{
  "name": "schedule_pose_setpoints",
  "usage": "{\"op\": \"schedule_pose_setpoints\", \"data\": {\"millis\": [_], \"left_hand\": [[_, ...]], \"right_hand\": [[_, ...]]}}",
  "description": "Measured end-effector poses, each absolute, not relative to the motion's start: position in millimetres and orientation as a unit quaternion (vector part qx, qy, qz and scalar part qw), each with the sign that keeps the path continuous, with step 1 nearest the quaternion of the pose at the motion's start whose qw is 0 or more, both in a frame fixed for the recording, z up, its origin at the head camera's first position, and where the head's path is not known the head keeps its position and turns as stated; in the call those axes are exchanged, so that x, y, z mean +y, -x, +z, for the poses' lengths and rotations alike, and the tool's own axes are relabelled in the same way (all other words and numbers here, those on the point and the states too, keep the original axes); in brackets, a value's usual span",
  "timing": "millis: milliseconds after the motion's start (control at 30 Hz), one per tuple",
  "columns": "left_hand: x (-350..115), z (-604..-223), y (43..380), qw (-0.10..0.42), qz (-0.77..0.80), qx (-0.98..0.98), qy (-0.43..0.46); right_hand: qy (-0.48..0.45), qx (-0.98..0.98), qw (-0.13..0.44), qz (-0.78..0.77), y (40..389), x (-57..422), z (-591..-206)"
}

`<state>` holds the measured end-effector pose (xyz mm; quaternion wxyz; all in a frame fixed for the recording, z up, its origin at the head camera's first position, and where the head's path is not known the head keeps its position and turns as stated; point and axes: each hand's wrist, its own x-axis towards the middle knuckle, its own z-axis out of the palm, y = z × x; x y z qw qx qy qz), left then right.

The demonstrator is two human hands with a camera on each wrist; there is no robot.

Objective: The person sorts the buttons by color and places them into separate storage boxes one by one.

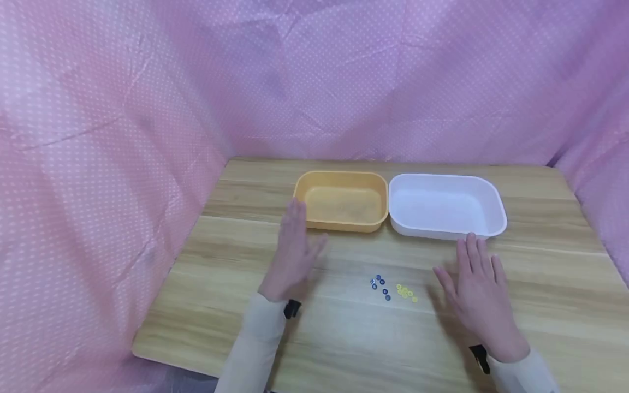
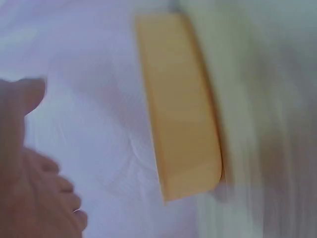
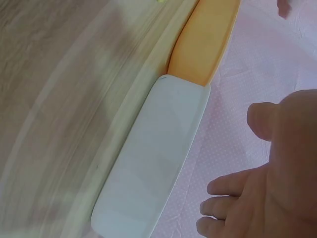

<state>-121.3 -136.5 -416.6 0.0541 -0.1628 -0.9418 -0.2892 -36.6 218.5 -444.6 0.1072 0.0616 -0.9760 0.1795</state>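
Note:
In the head view my left hand (image 1: 291, 248) is held with straight fingers and thumb spread, its fingertips overlapping the near left corner of the yellow-orange tray (image 1: 344, 226). Nothing is in it. My right hand (image 1: 479, 297), also empty with fingers extended, has its fingertips by the near rim of the white tray (image 1: 432, 233). Between the hands lie several small dark blue ring-like pieces (image 1: 385, 291) and, just right of them, several small yellow ones (image 1: 415, 299). Both wrist views show the hands bare, with the trays' outer walls beside them.
The two trays stand side by side, rims nearly meeting, toward the back of the wooden table (image 1: 236, 262). Pink dotted cloth (image 1: 314, 82) hangs behind the table and along both sides. A black strap (image 1: 292, 309) shows at the left wrist, another at the right.

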Motion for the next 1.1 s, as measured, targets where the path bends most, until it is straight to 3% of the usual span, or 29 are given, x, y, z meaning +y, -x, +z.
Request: {"op": "schedule_pose_setpoints", "data": {"millis": [167,433,567,767,1100], "left_hand": [[-157,-413,165,0.055,-0.516,-0.854,0.030],[-161,-454,201,-0.001,-0.651,-0.753,-0.091],[-156,-469,203,-0.005,-0.686,-0.724,-0.067],[-153,-475,197,0.032,-0.536,-0.843,0.004],[-152,-472,188,0.046,-0.502,-0.863,0.003]], "right_hand": [[-0.065,-0.976,0.105,0.182,39,215,-444],[-0.079,-0.974,0.097,0.191,41,205,-440],[-0.084,-0.973,0.099,0.190,38,202,-441],[-0.083,-0.972,0.097,0.198,26,200,-445],[-0.086,-0.971,0.103,0.198,15,198,-445]]}}
